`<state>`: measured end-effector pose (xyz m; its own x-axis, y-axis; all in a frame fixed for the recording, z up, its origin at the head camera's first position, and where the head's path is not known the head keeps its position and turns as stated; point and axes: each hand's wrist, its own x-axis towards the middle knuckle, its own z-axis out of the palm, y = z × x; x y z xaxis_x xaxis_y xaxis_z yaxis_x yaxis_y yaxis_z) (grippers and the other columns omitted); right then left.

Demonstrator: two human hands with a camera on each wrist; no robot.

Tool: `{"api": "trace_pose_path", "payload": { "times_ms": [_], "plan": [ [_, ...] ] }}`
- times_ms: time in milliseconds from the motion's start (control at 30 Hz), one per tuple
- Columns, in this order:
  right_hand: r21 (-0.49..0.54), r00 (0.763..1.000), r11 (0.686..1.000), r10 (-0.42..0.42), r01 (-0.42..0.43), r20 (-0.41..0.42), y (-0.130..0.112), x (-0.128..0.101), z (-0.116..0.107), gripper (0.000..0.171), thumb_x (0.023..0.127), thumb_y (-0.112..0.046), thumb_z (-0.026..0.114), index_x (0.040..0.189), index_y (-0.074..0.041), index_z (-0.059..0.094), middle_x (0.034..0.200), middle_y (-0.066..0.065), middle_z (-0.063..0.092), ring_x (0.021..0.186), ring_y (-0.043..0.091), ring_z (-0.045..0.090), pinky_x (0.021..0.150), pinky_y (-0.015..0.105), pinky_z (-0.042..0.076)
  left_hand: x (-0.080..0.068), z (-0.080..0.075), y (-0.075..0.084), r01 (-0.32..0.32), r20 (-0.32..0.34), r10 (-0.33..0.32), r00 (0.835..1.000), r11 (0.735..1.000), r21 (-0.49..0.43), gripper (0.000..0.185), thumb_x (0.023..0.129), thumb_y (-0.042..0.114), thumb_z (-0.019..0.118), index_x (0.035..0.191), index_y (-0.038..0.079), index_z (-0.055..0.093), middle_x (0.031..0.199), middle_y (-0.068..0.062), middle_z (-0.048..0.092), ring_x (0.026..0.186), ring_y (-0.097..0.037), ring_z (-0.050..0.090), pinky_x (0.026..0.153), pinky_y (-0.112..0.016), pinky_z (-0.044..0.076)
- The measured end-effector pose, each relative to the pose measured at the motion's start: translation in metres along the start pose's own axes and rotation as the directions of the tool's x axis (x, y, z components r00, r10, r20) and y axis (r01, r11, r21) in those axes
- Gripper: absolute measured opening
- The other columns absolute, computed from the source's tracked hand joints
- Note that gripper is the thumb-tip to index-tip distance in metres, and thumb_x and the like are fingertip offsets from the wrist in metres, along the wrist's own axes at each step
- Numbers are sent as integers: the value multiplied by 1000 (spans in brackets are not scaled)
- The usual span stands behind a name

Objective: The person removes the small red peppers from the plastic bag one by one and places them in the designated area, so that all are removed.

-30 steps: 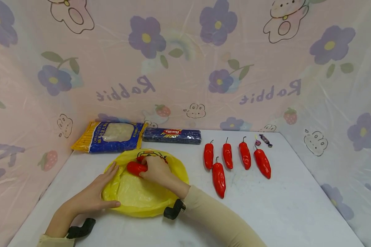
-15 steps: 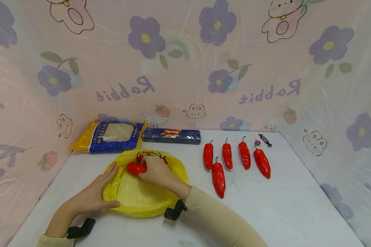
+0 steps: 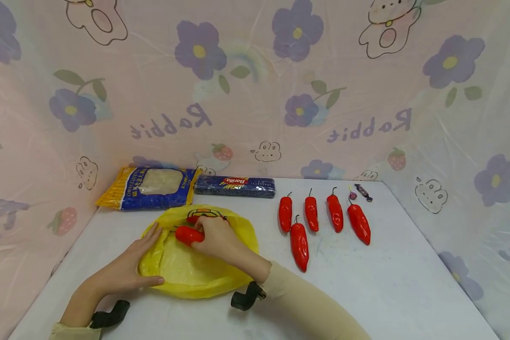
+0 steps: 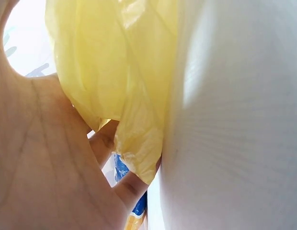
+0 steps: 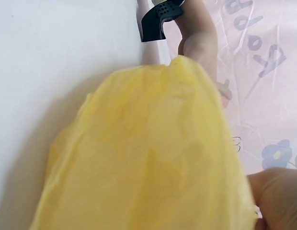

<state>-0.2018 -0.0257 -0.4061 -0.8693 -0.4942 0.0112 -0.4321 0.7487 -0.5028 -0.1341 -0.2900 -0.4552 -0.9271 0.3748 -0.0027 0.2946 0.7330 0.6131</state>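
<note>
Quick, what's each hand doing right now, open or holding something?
Left hand: open, fingers straight, resting flat on the crumpled yellow plastic bag.
Right hand: closed around a glossy red chilli pepper over that bag.

beige long sleeves [image 3: 306,302] and a black wrist camera mount [image 3: 246,298] on each arm.

The white table [image 3: 408,293] carries a yellow bag [image 3: 187,269], five red peppers [image 3: 299,241], two pasta packets [image 3: 153,189] and sweets [image 3: 361,192].
</note>
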Motion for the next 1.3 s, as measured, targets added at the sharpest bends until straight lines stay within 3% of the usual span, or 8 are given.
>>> {"api": "trace_pose_path", "payload": {
  "times_ms": [100, 400, 867, 1300],
  "plan": [
    [-1, 1000, 1000, -11, 11, -17, 1, -6, -2, 32, 88, -27, 86, 113, -11, 74, 104, 1, 78, 87, 13, 66, 89, 24, 58, 0, 0, 1, -3, 0, 3, 1000, 1000, 0, 121, 82, 50, 88, 170, 5, 18, 178, -20, 6, 149, -64, 23, 112, -84, 25],
    [105, 1000, 994, 6, -6, 7, 12, -31, -12, 33, 88, -24, 87, 114, -11, 72, 99, 1, 75, 83, 9, 61, 76, 17, 56, 0, 3, 0, -9, 3, 9, 1000, 1000, 9, 121, 82, 50, 88, 170, 4, 18, 177, -21, 7, 149, -64, 23, 112, -84, 26],
    [221, 999, 975, 30, -26, -12, 21, -72, -35, 35, 88, -25, 85, 118, -15, 71, 105, 2, 74, 91, 12, 63, 77, 21, 59, 1, 0, -3, 10, 8, -10, 1000, 1000, 4, 122, 82, 50, 88, 171, 8, 16, 178, -20, 5, 149, -68, 18, 112, -85, 21],
    [262, 998, 965, 22, -4, -64, 28, -88, -46, 35, 88, -25, 85, 119, -15, 71, 107, 2, 74, 91, 13, 64, 74, 22, 62, 1, 0, -1, 10, 11, -10, 1000, 1000, 6, 122, 82, 50, 88, 171, 7, 15, 177, -22, 5, 149, -67, 18, 113, -85, 21]
  ]
}}
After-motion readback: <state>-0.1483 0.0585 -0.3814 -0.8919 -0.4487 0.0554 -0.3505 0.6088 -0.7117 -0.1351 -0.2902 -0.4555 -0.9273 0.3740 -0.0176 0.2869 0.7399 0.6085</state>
